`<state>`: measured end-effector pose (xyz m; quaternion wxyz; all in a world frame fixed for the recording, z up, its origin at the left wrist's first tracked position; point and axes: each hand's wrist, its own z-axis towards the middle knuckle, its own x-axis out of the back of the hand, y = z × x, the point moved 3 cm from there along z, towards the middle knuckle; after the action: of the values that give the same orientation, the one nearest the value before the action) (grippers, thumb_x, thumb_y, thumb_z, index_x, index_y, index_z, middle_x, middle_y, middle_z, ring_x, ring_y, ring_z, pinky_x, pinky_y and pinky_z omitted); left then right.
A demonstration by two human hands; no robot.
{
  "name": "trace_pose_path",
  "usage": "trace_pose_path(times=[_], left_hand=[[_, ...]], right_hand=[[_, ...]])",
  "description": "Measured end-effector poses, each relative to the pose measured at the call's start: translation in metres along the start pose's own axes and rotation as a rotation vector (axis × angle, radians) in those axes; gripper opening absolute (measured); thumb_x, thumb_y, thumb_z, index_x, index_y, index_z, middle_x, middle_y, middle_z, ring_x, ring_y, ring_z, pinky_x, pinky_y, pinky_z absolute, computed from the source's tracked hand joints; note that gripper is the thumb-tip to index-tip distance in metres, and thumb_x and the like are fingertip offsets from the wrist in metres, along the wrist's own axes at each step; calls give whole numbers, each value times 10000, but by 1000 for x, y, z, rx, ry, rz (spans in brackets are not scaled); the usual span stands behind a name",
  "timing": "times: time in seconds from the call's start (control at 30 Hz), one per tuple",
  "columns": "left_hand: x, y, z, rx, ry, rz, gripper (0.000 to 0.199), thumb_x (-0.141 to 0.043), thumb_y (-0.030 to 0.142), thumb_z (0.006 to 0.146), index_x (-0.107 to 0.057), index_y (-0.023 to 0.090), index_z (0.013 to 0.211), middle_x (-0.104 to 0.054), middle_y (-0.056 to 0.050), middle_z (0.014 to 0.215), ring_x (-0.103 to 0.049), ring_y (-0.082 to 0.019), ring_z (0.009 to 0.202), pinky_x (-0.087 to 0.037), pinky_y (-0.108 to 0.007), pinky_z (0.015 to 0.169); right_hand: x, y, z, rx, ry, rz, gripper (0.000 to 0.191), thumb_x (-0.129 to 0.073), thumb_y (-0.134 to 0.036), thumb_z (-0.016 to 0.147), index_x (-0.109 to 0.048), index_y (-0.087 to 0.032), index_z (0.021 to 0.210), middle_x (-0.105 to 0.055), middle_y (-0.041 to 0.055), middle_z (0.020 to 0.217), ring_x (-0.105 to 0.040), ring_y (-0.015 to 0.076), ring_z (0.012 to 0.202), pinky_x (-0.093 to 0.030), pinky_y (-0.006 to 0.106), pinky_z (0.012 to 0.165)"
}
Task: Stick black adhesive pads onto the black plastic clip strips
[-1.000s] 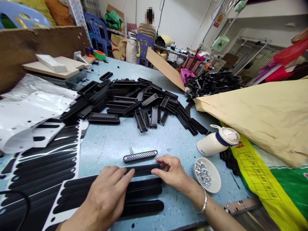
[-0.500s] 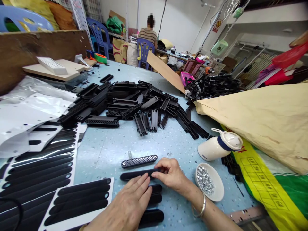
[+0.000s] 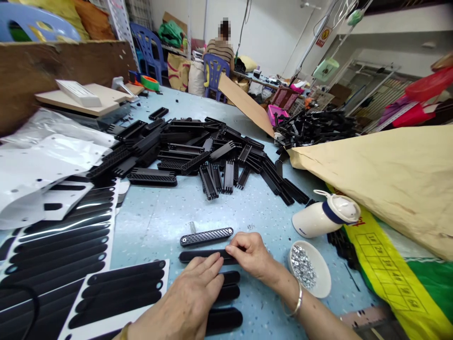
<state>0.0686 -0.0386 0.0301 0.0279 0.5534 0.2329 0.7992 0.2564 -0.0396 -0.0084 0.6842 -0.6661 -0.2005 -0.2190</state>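
Observation:
My left hand [image 3: 193, 293] lies with straight fingers flat on a long black bar with rounded ends [image 3: 193, 256], smooth on top. At the bar's right end, my right hand [image 3: 252, 255] has its thumb and bent fingers closed on it. Just beyond lies a similar bar with a lattice face and a small metal dot at each end [image 3: 207, 236]. Nearer than the held bar, several smooth black bars [image 3: 224, 320] lie partly hidden under my left hand. To the left is a white sheet of black rounded strips [image 3: 123, 288].
A heap of black slotted parts [image 3: 198, 146] spreads across the blue table. On the right stand a white bowl of small metal pieces [image 3: 320, 278], a tipped white bottle [image 3: 311, 219] and a brown paper sheet [image 3: 382, 165]. A person [image 3: 220, 49] sits at the back.
My right thumb and fingers have shifted slightly along the bar's right end. My left hand stays flat on it. The whole view has moved a little.

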Motion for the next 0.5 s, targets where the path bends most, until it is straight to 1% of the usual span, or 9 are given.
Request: trace_pose_path(times=[0.1,0.17,0.2,0.3,0.37,0.4,0.47,0.5], left_hand=[[4,1,2,16,20,-47,565,-379,-52,672,-609,112,1162,-673,-164,1236,-599,-263,1205,-540,-493,968],[8,1,2,20,52,-60,533,-365,-50,696,-613,112,1139,-684,-163,1216,-614,-254,1187,-546,-488,963],[11,2,1,18,77,-63,522,-360,-50,712,-610,117,1138,-684,-159,1216,-614,-249,1188,-546,-485,965],[28,5,-5,-2,172,-52,503,-363,-37,770,-576,145,1188,-685,-134,1220,-607,-226,1197,-552,-452,970],[40,6,-18,3,220,-26,481,-394,2,825,-539,172,1251,-678,-121,1235,-607,-222,1197,-561,-425,966],[45,6,-28,19,246,-7,470,-417,34,853,-518,188,1285,-676,-115,1238,-614,-226,1186,-566,-419,960],[49,4,-56,85,316,32,451,-464,110,896,-488,229,1330,-695,-95,1204,-653,-236,1121,-579,-421,935],[48,1,-74,136,367,49,433,-479,144,906,-497,254,1324,-721,-76,1148,-686,-237,1052,-592,-419,904]], right_hand=[[2,2,-1,-5,18,-51,388,-503,-263,910,-551,-186,533,-534,-25,519,-490,118,494,-367,237,491],[3,0,-1,-2,14,-62,399,-466,-271,938,-598,-188,570,-572,-18,539,-524,125,517,-394,239,517],[3,-2,-1,7,16,-73,370,-483,-272,932,-628,-190,602,-607,-11,573,-555,132,556,-419,244,557],[-3,-12,0,89,34,-158,185,-628,-265,847,-694,-198,688,-684,12,670,-618,157,663,-456,269,675],[-9,-17,0,151,39,-219,132,-672,-242,813,-703,-199,692,-693,14,664,-627,159,662,-457,270,684],[-13,-19,0,173,39,-239,152,-664,-231,822,-696,-199,677,-687,12,647,-623,155,648,-454,267,673],[-18,-20,0,191,40,-260,221,-616,-211,856,-670,-194,642,-668,14,628,-612,152,637,-446,264,655],[-20,-19,0,199,42,-270,247,-591,-204,869,-657,-189,630,-660,22,632,-607,155,640,-442,267,648]])
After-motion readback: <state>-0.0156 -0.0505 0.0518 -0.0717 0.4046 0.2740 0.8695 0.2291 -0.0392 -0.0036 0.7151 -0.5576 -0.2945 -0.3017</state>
